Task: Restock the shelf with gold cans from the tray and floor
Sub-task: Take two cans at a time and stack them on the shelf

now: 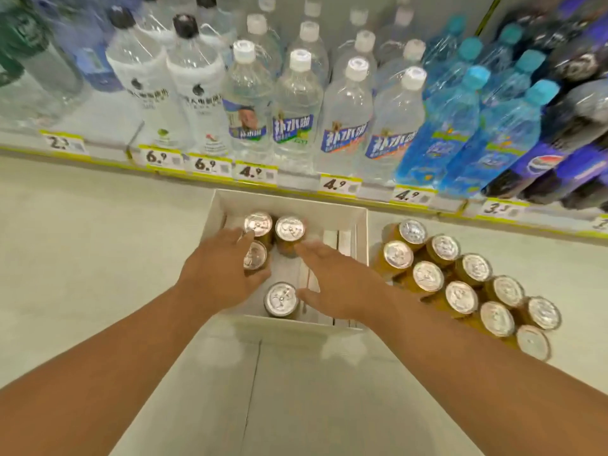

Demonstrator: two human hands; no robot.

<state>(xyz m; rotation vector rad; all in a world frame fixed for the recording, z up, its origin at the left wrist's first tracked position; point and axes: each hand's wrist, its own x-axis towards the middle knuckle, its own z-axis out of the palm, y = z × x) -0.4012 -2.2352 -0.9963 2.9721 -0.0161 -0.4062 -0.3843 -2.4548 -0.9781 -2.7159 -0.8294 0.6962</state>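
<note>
A white cardboard tray (361, 232) lies on the floor below the shelf and holds several gold cans with silver tops. My left hand (218, 269) wraps around the tray's left-middle can (255, 255), fingers over its far side and thumb on the near side. My right hand (339, 279) is spread flat with fingers apart, between the far can (290, 229) and the near can (281, 299), fingertips close to the far one. Another can (258, 223) stands at the tray's far left. To the tray's right, a cluster of gold cans (460, 281) stands on the floor.
The shelf edge (296, 189) with yellow price tags runs across just beyond the tray. It is packed with clear water bottles (296, 110), blue bottles (460, 126) and dark cola bottles (559, 143). Pale floor (98, 258) spreads to the left and toward me.
</note>
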